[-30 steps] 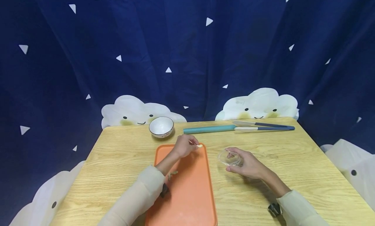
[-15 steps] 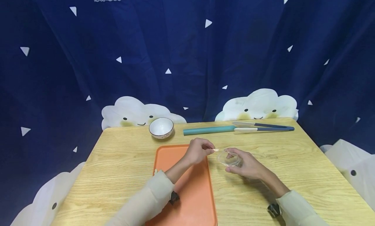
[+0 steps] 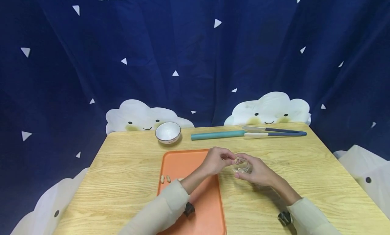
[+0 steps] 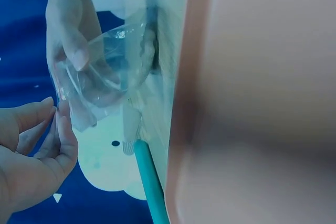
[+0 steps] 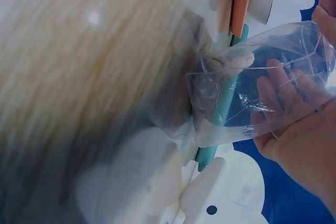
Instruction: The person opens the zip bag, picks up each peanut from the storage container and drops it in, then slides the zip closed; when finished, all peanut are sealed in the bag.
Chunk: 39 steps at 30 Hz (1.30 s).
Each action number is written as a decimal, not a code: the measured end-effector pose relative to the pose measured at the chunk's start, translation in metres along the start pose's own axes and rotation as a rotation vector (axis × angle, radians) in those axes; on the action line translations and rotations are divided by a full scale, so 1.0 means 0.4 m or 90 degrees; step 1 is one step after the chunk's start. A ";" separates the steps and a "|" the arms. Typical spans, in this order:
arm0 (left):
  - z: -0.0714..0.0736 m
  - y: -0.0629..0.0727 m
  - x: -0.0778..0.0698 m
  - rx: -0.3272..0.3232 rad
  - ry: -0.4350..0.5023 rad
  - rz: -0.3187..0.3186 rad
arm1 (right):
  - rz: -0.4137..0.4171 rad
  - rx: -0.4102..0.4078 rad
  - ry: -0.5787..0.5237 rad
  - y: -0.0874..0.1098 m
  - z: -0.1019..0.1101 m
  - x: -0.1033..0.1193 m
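Note:
My right hand [image 3: 259, 172] holds a clear plastic bag [image 5: 294, 40] over the table, its fingers curved around the plastic and its mouth facing left. Several peanuts [image 5: 202, 85] lie low inside the bag. At the bag's mouth is my left hand [image 3: 216, 160], thumb and fingertips pinched together; a small pale spot shows between them in the head view, and the peanut there is mostly hidden. In the left wrist view, those fingertips [image 4: 64, 111] are right at the bag's rim. More peanuts [image 3: 168, 179] sit at the left side of the orange tray [image 3: 210, 214], under my left forearm.
Behind the tray stands a white bowl [image 3: 168, 132]. A teal tube [image 3: 217, 135] lies along the table's far side, with blue and cream tongs [image 3: 283, 132] at its right end. Beyond the wooden table [image 3: 122, 174] hangs a dark blue curtain [image 3: 195, 59].
My left hand has moved right from the tray's far end, bringing a pinched peanut to the bag's mouth. The right hand has held the bag nearly still.

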<state>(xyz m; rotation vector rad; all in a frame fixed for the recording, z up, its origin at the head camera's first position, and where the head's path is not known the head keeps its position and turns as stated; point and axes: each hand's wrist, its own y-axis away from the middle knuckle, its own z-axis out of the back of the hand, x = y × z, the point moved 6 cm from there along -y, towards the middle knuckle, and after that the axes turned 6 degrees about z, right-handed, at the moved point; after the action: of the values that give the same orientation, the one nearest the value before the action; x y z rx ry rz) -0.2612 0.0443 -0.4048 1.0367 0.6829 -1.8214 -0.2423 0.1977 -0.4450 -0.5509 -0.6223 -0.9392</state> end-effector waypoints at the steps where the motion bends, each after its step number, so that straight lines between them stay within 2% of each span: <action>1: 0.005 0.001 0.002 0.000 -0.001 0.000 | -0.001 0.003 -0.005 -0.001 -0.001 0.000; 6: 0.046 0.012 0.020 -0.016 -0.008 0.001 | -0.010 0.008 -0.020 -0.003 -0.005 -0.003; 9: 0.075 0.024 0.035 -0.025 -0.021 0.001 | -0.010 0.000 -0.002 -0.003 -0.002 -0.004; 14: 0.119 0.049 0.071 -0.026 -0.032 0.021 | -0.007 -0.010 0.014 -0.002 0.002 -0.004; 20: 0.163 0.080 0.105 -0.029 -0.042 0.033 | -0.008 -0.006 -0.004 0.000 0.002 -0.002; 27: 0.211 0.123 0.165 -0.044 -0.069 0.055 | -0.009 -0.003 -0.009 0.002 0.005 -0.003; 34: 0.239 0.162 0.212 -0.067 -0.092 0.070 | -0.012 -0.002 -0.008 0.003 0.005 -0.003; 39: 0.239 0.179 0.239 -0.046 -0.076 0.068 | -0.006 -0.004 0.001 0.005 0.005 -0.006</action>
<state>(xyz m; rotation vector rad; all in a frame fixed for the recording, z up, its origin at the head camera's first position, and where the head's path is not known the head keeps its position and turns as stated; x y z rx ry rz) -0.2550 -0.1036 -0.4425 0.8921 0.6056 -1.7389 -0.2420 0.2014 -0.4454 -0.5522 -0.6211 -0.9507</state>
